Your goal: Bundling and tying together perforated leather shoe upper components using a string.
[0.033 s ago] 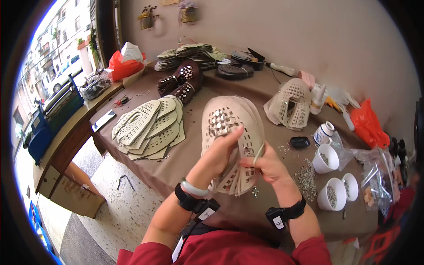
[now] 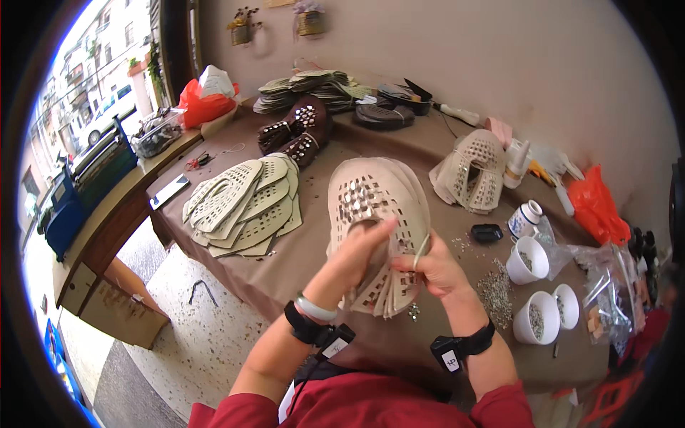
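Observation:
A thick bundle of beige shoe uppers (image 2: 408, 200), punched with rows of slots, stands upright between my hands above the table. Shiny metal studs (image 2: 354, 198) fill part of its front piece. My left hand (image 2: 354, 255) grips the bundle's left side, thumb pointing up across the opening; its other fingers are mostly hidden. On the lower right side, my right hand (image 2: 439, 269) closes round the bundle's edge, with a pale elastic band (image 2: 422, 248) by its thumb and fingers. A few loose studs (image 2: 414, 311) lie just below the bundle.
Beige uppers (image 2: 246, 203) fan out at left; dark studded uppers (image 2: 307, 128) lie behind. Another bundle (image 2: 471, 171) stands at right. White cups (image 2: 535, 319) of studs, a loose stud pile (image 2: 494, 292) and a small black case (image 2: 486, 232) sit near my right arm.
The whole view has shifted very slightly. My left thumb sits a little lower against the bundle; both hands keep their hold.

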Available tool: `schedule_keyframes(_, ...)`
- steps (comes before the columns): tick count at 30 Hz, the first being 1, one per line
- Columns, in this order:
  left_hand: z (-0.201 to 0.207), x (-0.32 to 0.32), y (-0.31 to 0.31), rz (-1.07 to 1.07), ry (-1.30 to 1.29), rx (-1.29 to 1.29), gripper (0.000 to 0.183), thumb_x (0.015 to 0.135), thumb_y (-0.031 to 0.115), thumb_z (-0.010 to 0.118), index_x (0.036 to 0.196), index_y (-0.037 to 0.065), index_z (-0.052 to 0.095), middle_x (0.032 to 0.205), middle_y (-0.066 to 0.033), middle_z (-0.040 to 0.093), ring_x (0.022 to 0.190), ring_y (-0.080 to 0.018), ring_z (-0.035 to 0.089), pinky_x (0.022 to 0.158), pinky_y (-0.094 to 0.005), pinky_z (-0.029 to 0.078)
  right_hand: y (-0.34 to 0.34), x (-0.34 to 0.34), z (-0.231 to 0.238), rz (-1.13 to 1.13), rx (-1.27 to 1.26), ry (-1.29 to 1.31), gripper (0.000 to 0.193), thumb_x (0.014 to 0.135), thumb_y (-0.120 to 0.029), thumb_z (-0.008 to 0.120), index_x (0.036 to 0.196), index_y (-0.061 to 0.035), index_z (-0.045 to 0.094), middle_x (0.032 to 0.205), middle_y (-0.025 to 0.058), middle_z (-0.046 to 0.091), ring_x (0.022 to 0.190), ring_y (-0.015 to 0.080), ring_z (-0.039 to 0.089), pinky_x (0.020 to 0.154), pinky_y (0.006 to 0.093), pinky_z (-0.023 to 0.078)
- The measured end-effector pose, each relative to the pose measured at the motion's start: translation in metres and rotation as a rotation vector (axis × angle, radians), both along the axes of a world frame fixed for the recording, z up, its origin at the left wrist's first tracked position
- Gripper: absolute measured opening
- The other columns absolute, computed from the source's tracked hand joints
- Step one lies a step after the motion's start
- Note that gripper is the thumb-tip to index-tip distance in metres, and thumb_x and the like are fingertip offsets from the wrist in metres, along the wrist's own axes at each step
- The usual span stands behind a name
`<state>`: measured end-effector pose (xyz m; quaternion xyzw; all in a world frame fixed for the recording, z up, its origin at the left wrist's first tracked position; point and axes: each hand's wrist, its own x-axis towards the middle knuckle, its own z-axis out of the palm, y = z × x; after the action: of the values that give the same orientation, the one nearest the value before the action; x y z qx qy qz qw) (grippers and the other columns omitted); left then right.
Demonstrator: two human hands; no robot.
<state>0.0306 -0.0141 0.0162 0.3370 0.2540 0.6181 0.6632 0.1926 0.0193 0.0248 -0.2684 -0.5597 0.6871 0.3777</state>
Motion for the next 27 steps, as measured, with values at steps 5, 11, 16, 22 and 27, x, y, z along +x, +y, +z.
schedule_keyframes(5, -0.031, 0.009, -0.014, 0.103, 0.231, 0.104, 0.082, 0.082, 0.033, 0.074, 0.135, -0.009, 0.029, 0.123, -0.0186, 0.053, 0.111, -0.022, 0.055, 0.094, -0.0339, 0.046, 0.003, -0.008, -0.009, 0.057, -0.039, 0.029, 0.072, 0.064, 0.006, 0.077, 0.128, 0.0007, 0.043, 0.115, 0.0104, 0.058, 0.102, 0.0222, 0.062, 0.082, 0.0346, 0.057)
schedule_keyframes(11, -0.02, 0.017, -0.012, 0.161, 0.16, -0.108, 0.062, 0.086, 0.036, 0.07, 0.124, -0.007, 0.046, 0.105, -0.0119, 0.061, 0.09, -0.0132, 0.061, 0.073, -0.0275, 0.052, 0.0, -0.008, -0.002, -0.005, -0.031, -0.167, 0.069, 0.064, 0.007, 0.076, 0.125, 0.0002, 0.045, 0.114, 0.0114, 0.059, 0.101, 0.021, 0.061, 0.082, 0.033, 0.054)
schedule_keyframes(16, -0.045, 0.026, 0.007, 0.117, -0.032, 0.042, 0.056, 0.085, 0.027, 0.071, 0.124, -0.007, 0.047, 0.111, -0.0129, 0.06, 0.097, -0.016, 0.06, 0.077, -0.0294, 0.053, -0.019, -0.012, -0.002, -0.063, 0.037, -0.192, 0.069, 0.064, 0.012, 0.074, 0.126, -0.0012, 0.045, 0.115, 0.0087, 0.058, 0.103, 0.0204, 0.061, 0.085, 0.032, 0.053)
schedule_keyframes(22, -0.049, 0.032, 0.014, 0.25, 0.057, 0.077, 0.068, 0.081, 0.024, 0.076, 0.127, -0.011, 0.04, 0.115, -0.0162, 0.058, 0.101, -0.0184, 0.058, 0.082, -0.0304, 0.051, -0.002, -0.003, -0.045, -0.112, -0.021, -0.25, 0.062, 0.066, 0.013, 0.066, 0.123, -0.0011, 0.047, 0.114, 0.0085, 0.057, 0.1, 0.02, 0.06, 0.079, 0.0302, 0.053)
schedule_keyframes(27, -0.034, 0.025, 0.004, 0.184, 0.297, -0.055, 0.089, 0.07, 0.031, 0.082, 0.128, -0.014, 0.032, 0.116, -0.0244, 0.055, 0.109, -0.0289, 0.055, 0.091, -0.0368, 0.047, 0.016, 0.002, -0.057, -0.141, -0.165, -0.183, 0.051, 0.07, 0.011, 0.065, 0.118, 0.0, 0.052, 0.108, 0.0076, 0.061, 0.096, 0.0202, 0.063, 0.074, 0.03, 0.053)
